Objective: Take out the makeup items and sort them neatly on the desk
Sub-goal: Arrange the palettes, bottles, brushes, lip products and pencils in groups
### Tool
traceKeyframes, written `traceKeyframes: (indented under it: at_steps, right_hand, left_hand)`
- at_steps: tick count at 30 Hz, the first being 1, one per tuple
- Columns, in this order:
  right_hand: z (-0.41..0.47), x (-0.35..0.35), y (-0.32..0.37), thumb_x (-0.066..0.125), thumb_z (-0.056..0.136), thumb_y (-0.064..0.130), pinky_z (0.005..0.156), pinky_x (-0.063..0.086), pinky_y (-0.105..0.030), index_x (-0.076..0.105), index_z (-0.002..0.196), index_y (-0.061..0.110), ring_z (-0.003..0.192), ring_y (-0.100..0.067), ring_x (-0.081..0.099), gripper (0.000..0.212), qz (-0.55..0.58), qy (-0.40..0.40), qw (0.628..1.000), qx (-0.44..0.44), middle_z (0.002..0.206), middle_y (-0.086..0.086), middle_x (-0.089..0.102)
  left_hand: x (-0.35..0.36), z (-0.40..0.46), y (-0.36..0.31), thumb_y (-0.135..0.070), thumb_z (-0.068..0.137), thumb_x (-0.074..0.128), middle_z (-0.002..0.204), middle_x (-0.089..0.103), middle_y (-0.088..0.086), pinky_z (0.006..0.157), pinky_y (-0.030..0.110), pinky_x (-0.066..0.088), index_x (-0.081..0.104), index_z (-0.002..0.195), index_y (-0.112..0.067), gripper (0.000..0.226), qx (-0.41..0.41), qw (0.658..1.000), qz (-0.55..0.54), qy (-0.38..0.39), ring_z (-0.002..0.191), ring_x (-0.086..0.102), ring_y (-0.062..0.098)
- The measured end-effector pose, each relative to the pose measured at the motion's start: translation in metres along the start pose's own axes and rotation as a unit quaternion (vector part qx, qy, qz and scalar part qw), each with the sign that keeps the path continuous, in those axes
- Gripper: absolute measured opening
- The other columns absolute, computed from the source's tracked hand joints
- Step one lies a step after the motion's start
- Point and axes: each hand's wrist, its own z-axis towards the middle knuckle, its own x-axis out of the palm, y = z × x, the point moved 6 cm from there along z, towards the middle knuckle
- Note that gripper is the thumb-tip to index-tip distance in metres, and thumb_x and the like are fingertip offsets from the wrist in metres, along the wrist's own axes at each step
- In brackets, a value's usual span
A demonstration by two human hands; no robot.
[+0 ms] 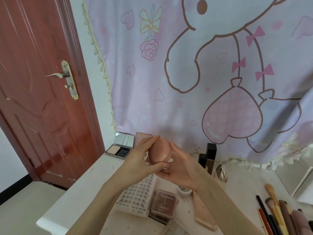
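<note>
Both bare forearms reach forward from the lower edge of the view and converge at its middle, raised above the worktop. The left hand (144,158) comes in from the left, fingers extended along the top of a smooth pink egg-shaped plastic case (160,152), thumb curled under it. The right hand (182,168) meets it from the right, fingers cupped against the case's side and base.

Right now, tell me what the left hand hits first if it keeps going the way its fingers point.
Probably the pink case standing just past the fingertips of the left hand, beside the open compact; depth is uncertain.
</note>
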Motion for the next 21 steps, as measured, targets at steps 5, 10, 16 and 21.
traceKeyframes:
  at_steps: [5,10,16,21]
  right_hand:
    - [-0.002,-0.006,0.008,0.071,0.077,0.034,0.083,0.054,-0.034,0.062,0.117,0.006,0.098,-0.027,0.066,0.049,-0.103,-0.022,0.993,-0.047,0.105,-0.015,0.068]
    - [-0.005,-0.007,0.02,0.076,0.069,0.031,0.095,0.049,-0.028,0.062,0.111,0.028,0.107,-0.006,0.06,0.044,-0.424,-0.103,0.881,-0.184,0.111,0.011,0.065]
    - [-0.004,0.0,0.009,0.077,0.062,0.037,0.098,0.041,-0.014,0.044,0.119,0.04,0.117,0.004,0.045,0.065,-0.521,-0.114,0.795,-0.288,0.122,0.02,0.043]
    - [-0.006,0.004,0.01,0.073,0.064,0.037,0.099,0.037,-0.011,0.041,0.123,0.036,0.117,0.003,0.042,0.067,-0.568,-0.121,0.745,-0.329,0.12,0.025,0.037]
  left_hand:
    - [0.001,-0.002,0.003,-0.028,0.077,0.074,0.139,0.036,-0.014,0.112,0.025,0.028,0.031,0.14,-0.032,0.077,-0.005,0.997,-0.008,0.071,0.128,0.036,-0.004]
    - [-0.004,-0.005,0.002,-0.041,0.087,0.05,0.118,0.065,-0.009,0.099,0.021,0.043,0.055,0.127,-0.025,0.044,-0.034,0.99,-0.114,0.073,0.113,0.057,0.004]
    - [-0.005,0.0,0.013,-0.06,0.073,0.055,0.099,0.071,-0.01,0.087,0.025,0.049,0.063,0.107,-0.035,0.043,-0.084,0.99,-0.113,-0.007,0.097,0.064,0.005]
    - [-0.003,-0.002,0.017,-0.049,0.078,0.057,0.102,0.071,-0.005,0.093,0.036,0.051,0.065,0.11,-0.03,0.038,-0.096,0.983,-0.159,0.004,0.097,0.066,0.01]
